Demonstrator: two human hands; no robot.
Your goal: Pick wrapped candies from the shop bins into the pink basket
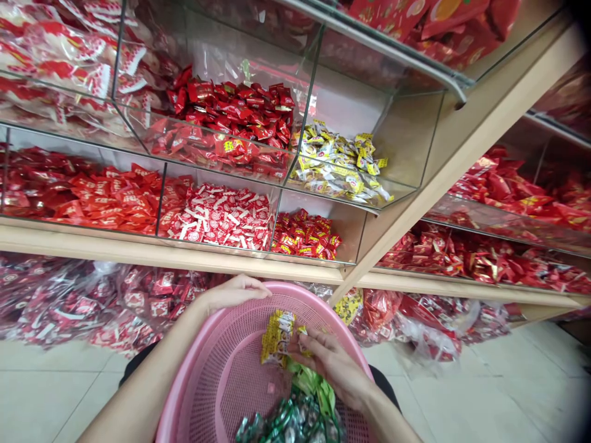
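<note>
A round pink plastic basket [221,351] with mesh sides is tilted in front of me. My left hand [237,291] grips its far rim, the fingers bent over the edge. Inside the basket, my right hand [335,364] pinches yellow-and-white wrapped candies [303,332]. More yellow-wrapped candies [277,338] lie against the basket wall just left of my fingertips. Below my right hand are light green wrapped candies [318,387] and a heap of dark green, shiny wrapped candies [290,421] at the basket's near side.
Clear-fronted shelf bins hold red candies [235,114], yellow-and-white candies [341,160] and red-and-white candies [226,215]. A slanting wooden post [443,166] divides the shelves. Bulk bags of candy [152,292] lie beneath on the tiled floor [41,387].
</note>
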